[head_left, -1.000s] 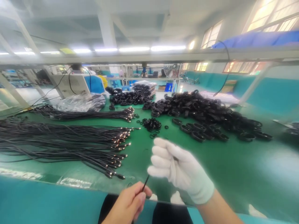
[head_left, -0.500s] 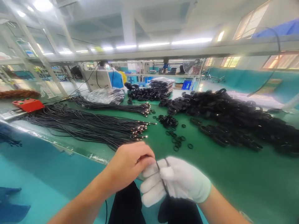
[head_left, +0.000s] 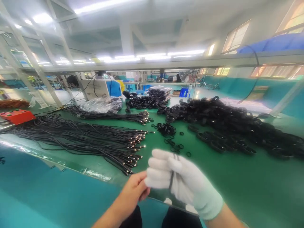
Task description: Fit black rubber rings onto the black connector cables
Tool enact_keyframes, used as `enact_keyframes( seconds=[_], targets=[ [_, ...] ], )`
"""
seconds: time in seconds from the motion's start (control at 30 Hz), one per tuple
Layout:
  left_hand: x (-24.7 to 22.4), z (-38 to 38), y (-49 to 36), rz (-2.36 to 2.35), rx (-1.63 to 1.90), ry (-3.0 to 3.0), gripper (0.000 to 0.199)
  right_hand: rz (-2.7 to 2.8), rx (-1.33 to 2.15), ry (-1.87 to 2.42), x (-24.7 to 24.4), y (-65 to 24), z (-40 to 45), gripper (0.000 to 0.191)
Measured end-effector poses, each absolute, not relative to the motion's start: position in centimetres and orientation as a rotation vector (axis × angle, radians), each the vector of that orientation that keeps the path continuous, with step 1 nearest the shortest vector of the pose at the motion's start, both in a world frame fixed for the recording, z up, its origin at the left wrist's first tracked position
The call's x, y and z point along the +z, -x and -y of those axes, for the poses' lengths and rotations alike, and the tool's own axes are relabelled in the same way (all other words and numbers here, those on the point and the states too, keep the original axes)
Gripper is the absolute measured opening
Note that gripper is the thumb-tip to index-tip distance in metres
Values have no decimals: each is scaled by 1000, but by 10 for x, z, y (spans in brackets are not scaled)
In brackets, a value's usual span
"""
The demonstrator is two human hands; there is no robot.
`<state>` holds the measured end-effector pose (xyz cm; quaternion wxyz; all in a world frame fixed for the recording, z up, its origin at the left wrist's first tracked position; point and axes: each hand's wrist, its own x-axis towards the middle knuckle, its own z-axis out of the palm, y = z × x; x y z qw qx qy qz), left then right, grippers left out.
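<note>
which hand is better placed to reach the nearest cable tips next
Probably the left hand: it sits closest to those cable tips, while the right hand is farther off and holds a black strand. Whether the left holds anything is hidden.

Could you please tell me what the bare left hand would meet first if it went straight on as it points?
The left hand would probably meet the gloved right hand first, though whether they already touch is unclear.

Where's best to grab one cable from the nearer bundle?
Probably just behind a plug at the right end of the nearer bundle, coming from the right: the plugs fan out there toward the bare green tabletop, while further left the bundle lies crowded.
</note>
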<state>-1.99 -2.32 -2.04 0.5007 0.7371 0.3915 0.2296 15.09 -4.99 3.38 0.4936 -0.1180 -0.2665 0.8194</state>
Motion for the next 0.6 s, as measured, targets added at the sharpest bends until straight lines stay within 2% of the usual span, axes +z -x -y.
enact_keyframes(
  seconds=[0.07, 0.13, 0.2, 0.3, 0.43, 0.5, 0.6],
  targets=[
    [-39, 41, 22, -1013, 564, -1934, 34, 623, 1849, 375, 34, -157, 44, 29],
    [-39, 56, 25, -1032, 559, -2200, 26, 623, 1767, 463, 29, -158, 41, 33],
    [-18, 62, 28, -1005, 503, -2473, 22, 668, 1774, 526, 21, -154, 41, 36],
    [33, 49, 31, -990, 476, -2643, 19, 794, 2000, 494, 10, -145, 49, 41],
    [76, 14, 35, -884, 559, -2412, 6, 828, 2304, 268, 8, -132, 60, 38],
    [73, 1, 34, -829, 569, -2199, 7, 753, 2364, 203, 12, -126, 62, 36],
    [46, -4, 29, -797, 556, -1867, 14, 701, 2384, 139, 20, -118, 63, 43]
  ],
)
